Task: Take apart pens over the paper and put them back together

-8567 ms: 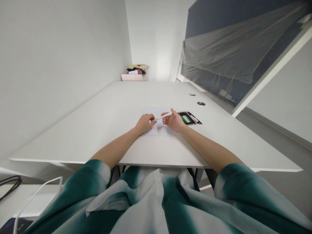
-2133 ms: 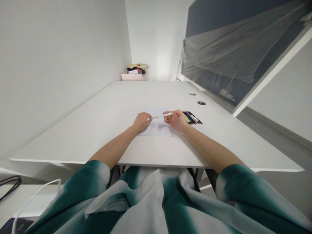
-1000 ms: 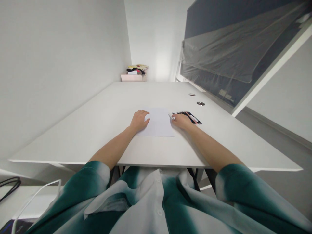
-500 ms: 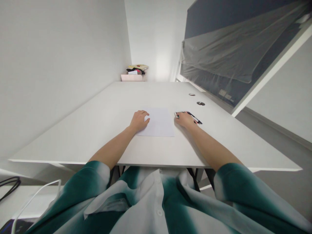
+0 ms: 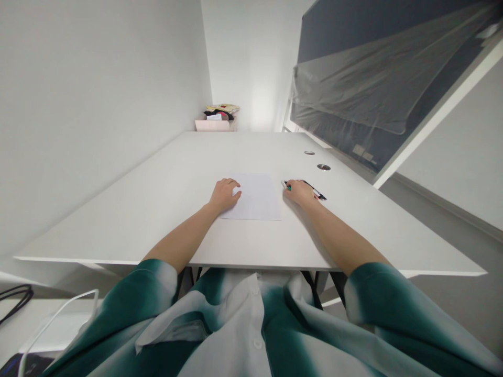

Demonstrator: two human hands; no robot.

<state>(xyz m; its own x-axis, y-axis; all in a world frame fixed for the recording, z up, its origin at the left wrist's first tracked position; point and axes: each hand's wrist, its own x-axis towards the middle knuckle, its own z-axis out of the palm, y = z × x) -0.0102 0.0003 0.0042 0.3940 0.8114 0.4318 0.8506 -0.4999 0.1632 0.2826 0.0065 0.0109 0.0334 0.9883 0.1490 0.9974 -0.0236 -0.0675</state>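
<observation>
Paper lies parallel to the desk's near edge, the left hand resting on its left side, fingers loosely parted and holding nothing, presumably to steady it. The right hand curls over dark pens nearer the desk's right edge, probably there for easy reach; whether it grips the white pen I can't tell

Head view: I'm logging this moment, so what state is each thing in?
Paper: flat, looks blank
Left hand: loosely open, at the paper's left edge
Right hand: over the pens, grip unclear
Pens: lying flat, mostly covered
White pen: mostly hidden, capping unclear
Pink box: heaped above its rim
Plastic sheet: draped, wrinkled
</observation>
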